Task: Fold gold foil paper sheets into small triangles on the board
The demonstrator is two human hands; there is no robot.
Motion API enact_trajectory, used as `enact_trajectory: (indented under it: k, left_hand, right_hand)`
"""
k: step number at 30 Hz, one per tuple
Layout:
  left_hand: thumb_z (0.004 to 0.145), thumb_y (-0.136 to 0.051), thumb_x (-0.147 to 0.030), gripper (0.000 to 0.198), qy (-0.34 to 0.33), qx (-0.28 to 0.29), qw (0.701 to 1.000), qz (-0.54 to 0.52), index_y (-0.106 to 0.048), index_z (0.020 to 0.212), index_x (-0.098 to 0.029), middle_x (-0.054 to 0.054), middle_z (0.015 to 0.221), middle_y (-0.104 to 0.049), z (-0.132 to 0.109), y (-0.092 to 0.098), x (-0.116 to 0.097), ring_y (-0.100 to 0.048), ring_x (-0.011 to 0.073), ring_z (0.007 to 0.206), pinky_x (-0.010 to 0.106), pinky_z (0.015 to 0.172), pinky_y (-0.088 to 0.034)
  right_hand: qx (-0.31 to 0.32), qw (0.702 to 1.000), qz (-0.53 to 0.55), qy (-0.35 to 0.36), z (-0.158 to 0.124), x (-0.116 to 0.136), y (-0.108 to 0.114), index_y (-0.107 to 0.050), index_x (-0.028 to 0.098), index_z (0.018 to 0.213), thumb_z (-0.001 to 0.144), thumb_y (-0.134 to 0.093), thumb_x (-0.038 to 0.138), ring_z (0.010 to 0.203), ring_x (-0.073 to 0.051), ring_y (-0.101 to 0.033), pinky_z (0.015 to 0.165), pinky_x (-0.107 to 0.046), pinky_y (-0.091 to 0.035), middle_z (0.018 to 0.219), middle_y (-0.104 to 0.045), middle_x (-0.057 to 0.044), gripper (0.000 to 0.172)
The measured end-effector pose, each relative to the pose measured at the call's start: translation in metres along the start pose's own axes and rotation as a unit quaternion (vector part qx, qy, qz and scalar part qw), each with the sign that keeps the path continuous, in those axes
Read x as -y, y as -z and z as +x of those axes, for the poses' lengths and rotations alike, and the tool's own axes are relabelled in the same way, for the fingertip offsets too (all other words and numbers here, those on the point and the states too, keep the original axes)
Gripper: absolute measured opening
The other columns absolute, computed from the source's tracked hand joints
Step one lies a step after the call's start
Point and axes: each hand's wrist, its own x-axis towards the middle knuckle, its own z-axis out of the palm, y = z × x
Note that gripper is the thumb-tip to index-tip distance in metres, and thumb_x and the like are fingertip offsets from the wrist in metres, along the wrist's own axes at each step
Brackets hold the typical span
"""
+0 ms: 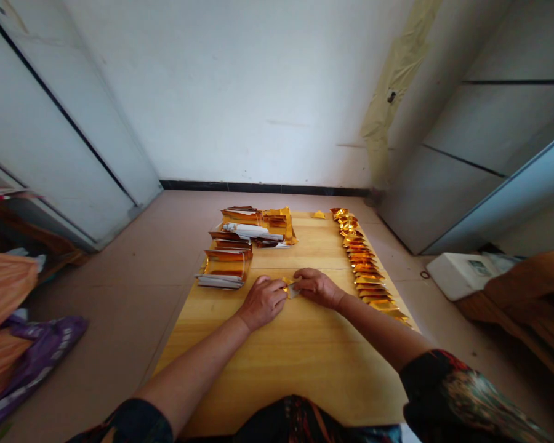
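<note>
Near the middle of the wooden table (295, 363), a small piece of gold foil paper (294, 290) with a pale underside is pinched between my two hands. My left hand (264, 301) closes on its left edge, fingers bent. From the other side, the thumb and fingers of my right hand (319, 287) grip its right part. Fingers cover much of the sheet, so its exact folds are hard to make out. Stacks of gold foil sheets (227, 264) lie beyond my left hand. To the right runs a long row of folded gold foil pieces (364, 264), overlapping one another.
A white roll-like bundle (249, 231) lies among more foil sheets at the table's far left. One small gold piece (318, 215) sits at the far edge. Orange and purple bags (32, 351) are on the left; a white box (461, 275) stands at right.
</note>
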Motion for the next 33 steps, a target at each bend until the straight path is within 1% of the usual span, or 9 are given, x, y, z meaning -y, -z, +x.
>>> enact_trajectory:
  k: [2,5,10,12,16,19,22,25,33]
  left_hand:
    - [0.085,-0.048,-0.017,0.018,0.0,0.004,1.0,-0.004,-0.064,0.087,-0.023,0.004,0.107,-0.066,0.0,0.001,0.0,-0.059,0.016,0.096,0.036,0.088,-0.035]
    - [0.085,-0.048,-0.017,0.017,0.0,0.009,1.0,-0.013,-0.063,0.087,-0.024,0.003,0.109,-0.066,0.001,0.002,-0.001,-0.058,0.0164,0.101,0.036,0.087,-0.034]
    - [0.084,-0.049,-0.017,0.016,0.002,0.005,1.0,-0.013,-0.063,0.085,-0.024,0.002,0.109,-0.068,0.0,0.001,0.0,-0.058,0.0168,0.106,0.037,0.088,-0.033]
    - [0.083,-0.05,-0.017,0.016,0.004,0.006,1.0,-0.011,-0.064,0.086,-0.024,0.002,0.109,-0.068,-0.001,0.0,0.0,-0.058,0.0173,0.107,0.038,0.089,-0.032]
    - [0.083,-0.049,-0.018,0.019,0.005,0.012,1.0,-0.015,-0.065,0.091,-0.025,0.003,0.112,-0.067,-0.003,-0.001,0.002,-0.057,0.0179,0.109,0.039,0.093,-0.031]
    - [0.082,-0.049,-0.018,0.021,0.006,0.013,1.0,-0.02,-0.064,0.094,-0.025,0.003,0.114,-0.066,-0.004,-0.002,0.003,-0.057,0.0184,0.111,0.04,0.094,-0.031]
    - [0.082,-0.049,-0.017,0.022,0.005,0.014,1.0,-0.019,-0.065,0.095,-0.025,0.004,0.114,-0.066,-0.005,-0.002,0.002,-0.056,0.0189,0.111,0.041,0.094,-0.031]
    - [0.083,-0.048,-0.017,0.024,0.003,0.014,1.0,-0.013,-0.064,0.098,-0.025,0.004,0.115,-0.065,-0.005,-0.002,0.002,-0.055,0.0193,0.112,0.041,0.095,-0.031]
    - [0.084,-0.046,-0.016,0.027,-0.018,0.01,1.0,-0.009,-0.064,0.101,-0.025,0.006,0.117,-0.064,-0.004,0.002,0.0,-0.053,0.0202,0.115,0.042,0.095,-0.031]
  right_hand:
    - [-0.006,1.0,-0.003,0.011,-0.002,0.0,-0.001,-0.067,0.019,0.091,0.09,-0.045,0.022,0.096,-0.015,-0.056,0.084,-0.027,-0.042,0.11,-0.061,-0.009,0.022]
    - [0.008,0.999,-0.008,0.033,-0.004,-0.001,-0.003,-0.066,0.019,0.093,0.093,-0.04,0.024,0.094,-0.015,-0.056,0.085,-0.029,-0.042,0.107,-0.064,-0.009,0.026]
    - [0.017,0.999,-0.02,0.042,-0.003,-0.005,-0.004,-0.065,0.019,0.096,0.094,-0.04,0.025,0.096,-0.014,-0.057,0.085,-0.029,-0.041,0.103,-0.066,-0.009,0.026]
    - [-0.001,0.999,-0.005,0.049,-0.002,-0.006,-0.005,-0.065,0.019,0.092,0.093,-0.041,0.025,0.093,-0.014,-0.058,0.083,-0.028,-0.042,0.098,-0.067,-0.009,0.025]
    - [-0.068,0.994,0.062,0.067,0.001,-0.009,-0.008,-0.065,0.018,0.084,0.091,-0.045,0.025,0.079,-0.014,-0.06,0.077,-0.028,-0.045,0.082,-0.069,-0.006,0.023]
    - [-0.083,0.987,0.123,0.06,0.005,-0.015,-0.01,-0.065,0.018,0.08,0.09,-0.05,0.03,0.073,-0.014,-0.061,0.075,-0.028,-0.046,0.076,-0.068,-0.005,0.021]
    - [-0.064,0.983,0.17,0.04,0.008,-0.021,-0.01,-0.066,0.018,0.077,0.087,-0.053,0.033,0.071,-0.013,-0.06,0.072,-0.026,-0.046,0.074,-0.067,-0.004,0.022]
    - [-0.034,0.982,0.186,0.015,0.012,-0.026,-0.009,-0.068,0.018,0.078,0.085,-0.057,0.033,0.071,-0.013,-0.059,0.069,-0.025,-0.046,0.074,-0.067,-0.004,0.02]
    - [0.024,0.984,0.159,-0.076,0.02,-0.021,-0.008,-0.071,0.019,0.079,0.077,-0.065,0.019,0.073,-0.012,-0.058,0.068,-0.021,-0.043,0.074,-0.065,-0.001,0.007]
